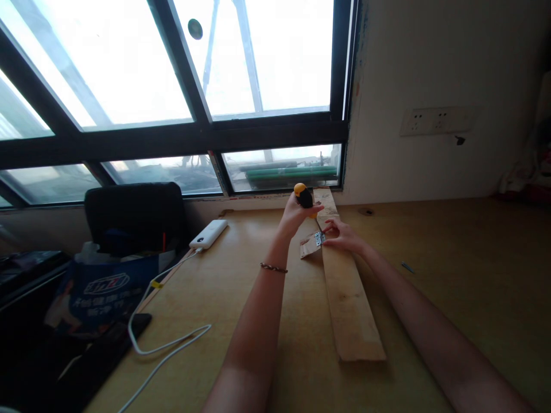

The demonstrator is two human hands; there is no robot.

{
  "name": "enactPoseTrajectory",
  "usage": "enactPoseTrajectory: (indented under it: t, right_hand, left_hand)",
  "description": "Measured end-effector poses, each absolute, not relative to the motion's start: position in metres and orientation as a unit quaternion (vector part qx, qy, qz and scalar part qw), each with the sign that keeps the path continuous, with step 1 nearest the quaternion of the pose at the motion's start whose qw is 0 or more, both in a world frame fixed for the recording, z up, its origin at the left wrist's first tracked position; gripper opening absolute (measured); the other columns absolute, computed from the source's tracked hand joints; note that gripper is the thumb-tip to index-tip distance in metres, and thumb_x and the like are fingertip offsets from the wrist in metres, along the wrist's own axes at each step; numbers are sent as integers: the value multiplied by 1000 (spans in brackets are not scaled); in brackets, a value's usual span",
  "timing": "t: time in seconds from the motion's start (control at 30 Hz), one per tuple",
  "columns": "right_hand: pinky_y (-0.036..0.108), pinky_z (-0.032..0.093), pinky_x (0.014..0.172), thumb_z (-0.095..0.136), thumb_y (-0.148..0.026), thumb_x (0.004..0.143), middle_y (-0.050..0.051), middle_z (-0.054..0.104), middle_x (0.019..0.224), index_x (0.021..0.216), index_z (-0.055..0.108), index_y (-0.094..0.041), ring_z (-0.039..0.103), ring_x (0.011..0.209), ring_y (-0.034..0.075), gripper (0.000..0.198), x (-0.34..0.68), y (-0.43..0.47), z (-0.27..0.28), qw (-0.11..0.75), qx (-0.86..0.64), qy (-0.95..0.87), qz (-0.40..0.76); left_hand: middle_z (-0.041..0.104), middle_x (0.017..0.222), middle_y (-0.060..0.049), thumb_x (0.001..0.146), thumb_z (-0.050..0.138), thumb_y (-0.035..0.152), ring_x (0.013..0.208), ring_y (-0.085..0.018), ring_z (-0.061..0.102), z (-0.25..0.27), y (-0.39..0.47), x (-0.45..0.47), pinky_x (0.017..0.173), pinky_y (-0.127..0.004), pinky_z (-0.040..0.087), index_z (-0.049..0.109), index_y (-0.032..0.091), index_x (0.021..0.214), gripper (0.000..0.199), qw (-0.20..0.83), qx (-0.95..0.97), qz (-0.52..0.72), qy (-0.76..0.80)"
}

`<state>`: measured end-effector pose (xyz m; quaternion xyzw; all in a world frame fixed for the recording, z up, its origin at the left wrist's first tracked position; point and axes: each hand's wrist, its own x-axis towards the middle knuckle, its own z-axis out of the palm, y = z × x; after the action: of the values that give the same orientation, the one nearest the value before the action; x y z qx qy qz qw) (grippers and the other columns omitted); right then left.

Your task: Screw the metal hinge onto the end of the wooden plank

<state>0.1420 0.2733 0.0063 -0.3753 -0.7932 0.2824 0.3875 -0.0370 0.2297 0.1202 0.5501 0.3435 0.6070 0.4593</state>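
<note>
My left hand point(297, 215) is wrapped around the yellow-and-black handle of a screwdriver point(305, 197), which stands upright with its thin shaft pointing down toward a metal hinge point(319, 238). One leaf of the hinge lies against a long wooden board point(350, 304), and a small wooden piece point(310, 246) juts out to the left beside it. My right hand point(340, 235) rests on the board, thumb and fingers closed at the hinge's right edge. Whether a screw sits under the screwdriver tip is too small to tell.
The board lies on a wooden table point(451, 321), its far end near the window wall. Small metal screws point(407, 267) lie to the right. On the left are a white power bank point(209, 234) with a white cable point(172, 346), a blue bag point(107, 292) and a black chair point(135, 209).
</note>
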Motion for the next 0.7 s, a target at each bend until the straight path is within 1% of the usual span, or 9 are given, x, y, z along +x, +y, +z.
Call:
enactPoseTrajectory:
  t: [0.2, 0.37, 0.43, 0.53, 0.7]
  right_hand:
    - [36, 46, 85, 78, -32, 54, 4, 65, 96, 107, 48, -21, 62, 89, 20, 62, 142, 273, 7, 385, -376, -794, 282]
    - [36, 46, 85, 77, -35, 55, 5, 66, 96, 108, 46, -20, 62, 90, 20, 62, 142, 274, 7, 378, -379, -798, 277]
    - [36, 46, 86, 77, -35, 56, 5, 66, 96, 108, 46, -20, 61, 91, 20, 63, 142, 274, 7, 378, -378, -799, 276]
    - [35, 46, 85, 77, -35, 56, 5, 66, 96, 109, 46, -20, 61, 91, 20, 63, 142, 274, 6, 380, -375, -799, 278]
    - [35, 46, 85, 77, -34, 56, 4, 66, 94, 107, 47, -21, 61, 89, 19, 61, 142, 273, 7, 381, -379, -799, 271]
  left_hand:
    - [50, 62, 6, 44, 79, 20, 59, -10, 53, 117, 235, -41, 59, -25, 43, 51, 15, 81, 46, 422, 575, 595, 371]
    - [52, 64, 5, 42, 79, 19, 60, -9, 52, 117, 235, -41, 59, -24, 43, 51, 14, 74, 42, 411, 581, 606, 355]
    - [56, 67, 3, 42, 79, 19, 63, -11, 55, 117, 235, -42, 62, -25, 45, 52, 14, 74, 42, 420, 584, 605, 341]
    - [62, 74, -1, 45, 79, 20, 72, -15, 59, 116, 235, -44, 70, -30, 46, 53, 14, 80, 43, 447, 592, 592, 315]
    - [66, 90, -9, 58, 72, 25, 84, -20, 61, 117, 233, -48, 78, -35, 44, 53, 14, 89, 38, 483, 604, 562, 294]
